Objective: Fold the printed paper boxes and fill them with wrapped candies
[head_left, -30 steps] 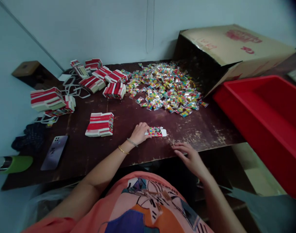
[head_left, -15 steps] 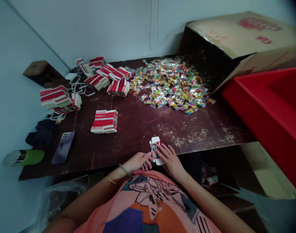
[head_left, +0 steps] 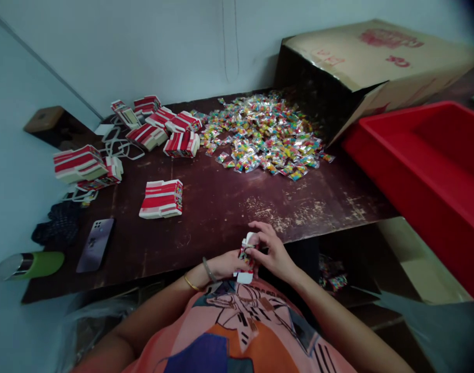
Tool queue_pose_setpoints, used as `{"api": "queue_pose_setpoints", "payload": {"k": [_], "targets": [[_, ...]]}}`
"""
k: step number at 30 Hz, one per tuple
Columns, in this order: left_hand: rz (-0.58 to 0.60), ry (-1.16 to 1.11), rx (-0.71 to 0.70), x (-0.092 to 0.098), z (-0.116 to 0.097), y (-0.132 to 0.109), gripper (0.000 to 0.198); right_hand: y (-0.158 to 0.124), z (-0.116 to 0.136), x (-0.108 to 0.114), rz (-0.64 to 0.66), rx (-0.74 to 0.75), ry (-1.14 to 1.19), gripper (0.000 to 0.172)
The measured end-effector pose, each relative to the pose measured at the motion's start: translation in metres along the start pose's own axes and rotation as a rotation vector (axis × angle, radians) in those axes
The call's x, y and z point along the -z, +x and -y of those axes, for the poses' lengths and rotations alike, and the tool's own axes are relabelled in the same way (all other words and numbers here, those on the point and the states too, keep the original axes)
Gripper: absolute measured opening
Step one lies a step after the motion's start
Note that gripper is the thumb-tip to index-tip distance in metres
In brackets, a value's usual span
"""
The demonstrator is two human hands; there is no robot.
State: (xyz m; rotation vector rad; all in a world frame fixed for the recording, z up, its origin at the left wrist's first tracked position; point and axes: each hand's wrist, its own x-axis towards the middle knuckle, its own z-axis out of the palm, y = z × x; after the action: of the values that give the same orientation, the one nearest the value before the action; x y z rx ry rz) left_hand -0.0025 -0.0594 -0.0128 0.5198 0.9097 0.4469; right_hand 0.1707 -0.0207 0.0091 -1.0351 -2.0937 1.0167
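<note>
A small printed carton [head_left: 245, 277] with white flaps is between my hands at the table's near edge. My left hand [head_left: 229, 264] grips its lower left side, thumb across the printed face. My right hand [head_left: 271, 252] bends over its upper end, thumb and index finger pinching near the white top flap, the other fingers raised. Ahead and to the left lies a stack of flat red-and-white cartons [head_left: 162, 199]. A wide pile of clear packets of colourful candy [head_left: 260, 134] covers the back middle of the table.
More carton stacks [head_left: 147, 135] stand at the back left. A phone [head_left: 96, 245], dark cloth [head_left: 58, 223] and green-lidded bottle [head_left: 35, 264] lie at the left. On the right are a large cardboard box [head_left: 361, 57] and a red bin [head_left: 423, 155]. Below the table edge, packets sit in a carton.
The carton has come closer to my body and tilted up. My left hand now grips its side; my right hand has risen from lying over it to its top flap. The view has shifted slightly.
</note>
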Motion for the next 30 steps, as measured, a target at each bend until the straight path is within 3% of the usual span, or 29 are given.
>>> {"api": "queue_pose_setpoints", "payload": {"k": [5,8,11,14,18,22,26,30], "targets": [[-0.027,0.128,-0.059,-0.001,0.002,0.006,0.028,0.008,0.003,0.009,0.314,-0.017,0.153,0.014],[-0.114,0.273,-0.135,-0.004,-0.001,0.01,0.031,0.011,-0.004,0.017,0.409,-0.092,0.374,0.021],[-0.207,0.422,-0.157,-0.006,-0.003,0.007,0.033,0.006,-0.008,0.015,0.276,-0.244,0.476,0.021],[-0.228,0.552,-0.189,-0.007,-0.001,0.001,0.031,-0.005,-0.008,0.001,0.145,-0.349,0.554,0.02],[-0.378,0.477,-0.416,-0.005,0.008,-0.004,0.038,-0.018,-0.01,-0.017,0.004,-0.5,0.839,0.035],[-0.431,0.557,-0.472,0.003,0.018,-0.004,0.035,-0.024,-0.011,-0.036,0.032,-0.596,0.96,0.029],[-0.467,0.559,-0.476,0.007,0.023,-0.005,0.027,-0.022,-0.006,-0.051,-0.03,-0.538,0.809,0.028],[-0.537,0.407,-0.564,0.006,0.025,-0.012,0.044,-0.015,-0.001,-0.051,-0.005,-0.539,0.815,0.033]]}}
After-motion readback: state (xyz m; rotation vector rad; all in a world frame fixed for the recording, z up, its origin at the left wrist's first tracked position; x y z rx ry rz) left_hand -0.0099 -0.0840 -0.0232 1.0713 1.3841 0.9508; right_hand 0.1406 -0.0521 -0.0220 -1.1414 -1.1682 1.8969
